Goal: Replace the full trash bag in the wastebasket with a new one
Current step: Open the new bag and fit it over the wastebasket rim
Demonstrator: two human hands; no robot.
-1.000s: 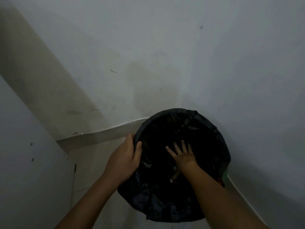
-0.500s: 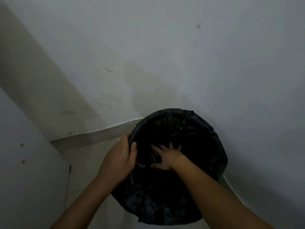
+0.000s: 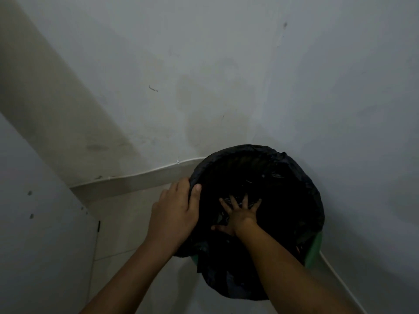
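The left hand [image 3: 175, 214] grips the rim of the bag-lined bin [image 3: 314, 248] in the floor's corner. The right hand [image 3: 240, 215] presses, fingers spread open, inside the black bag [image 3: 272, 177].

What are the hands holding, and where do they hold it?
The left hand grips the black trash bag at the basket's left rim. The right hand holds nothing; it presses flat inside the bag.

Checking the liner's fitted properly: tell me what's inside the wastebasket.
A black trash bag lines the green wastebasket, and the right hand is spread inside it. The bottom is too dark to see.
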